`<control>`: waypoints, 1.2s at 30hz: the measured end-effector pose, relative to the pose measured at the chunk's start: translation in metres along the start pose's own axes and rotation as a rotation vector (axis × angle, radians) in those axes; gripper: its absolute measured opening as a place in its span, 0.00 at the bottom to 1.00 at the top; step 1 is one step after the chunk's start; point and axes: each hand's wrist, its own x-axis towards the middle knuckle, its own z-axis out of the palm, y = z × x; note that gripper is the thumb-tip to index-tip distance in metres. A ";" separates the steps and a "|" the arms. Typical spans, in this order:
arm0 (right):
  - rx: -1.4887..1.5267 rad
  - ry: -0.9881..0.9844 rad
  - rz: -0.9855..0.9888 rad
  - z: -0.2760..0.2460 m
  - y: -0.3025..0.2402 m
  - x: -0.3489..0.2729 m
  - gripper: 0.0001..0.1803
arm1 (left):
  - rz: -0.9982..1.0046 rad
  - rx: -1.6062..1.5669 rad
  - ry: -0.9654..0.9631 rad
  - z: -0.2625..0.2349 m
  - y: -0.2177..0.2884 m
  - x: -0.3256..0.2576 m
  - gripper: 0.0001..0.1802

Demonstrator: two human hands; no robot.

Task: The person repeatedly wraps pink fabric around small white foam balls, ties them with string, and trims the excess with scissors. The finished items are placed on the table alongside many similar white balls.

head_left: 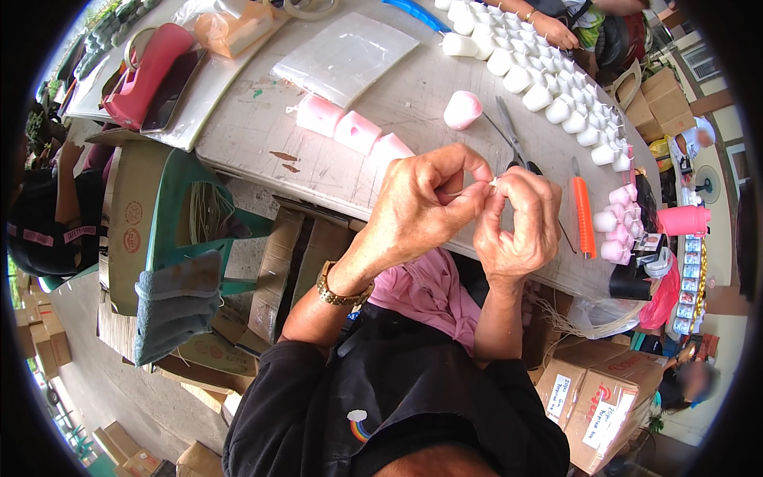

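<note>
Person wears black top (445,381); loose sleeves (274,385) stop around the elbows. Chest carries small rainbow print (360,432), white cloud (357,415) at its far end. Gold-toned link band (340,300) circles wrist of left hand (429,187).

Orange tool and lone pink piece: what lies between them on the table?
In the head view, the scissors lie between the orange tool and the lone pink piece, partly hidden by the right hand.

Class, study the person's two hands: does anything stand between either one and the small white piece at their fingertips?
Nothing visible does: the left hand and right hand meet at the small white piece, fingertips right at it.
</note>
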 end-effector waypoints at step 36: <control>0.117 -0.468 0.159 -0.006 -0.012 -0.002 0.19 | 0.409 0.847 -0.028 -0.052 -0.042 -0.007 0.33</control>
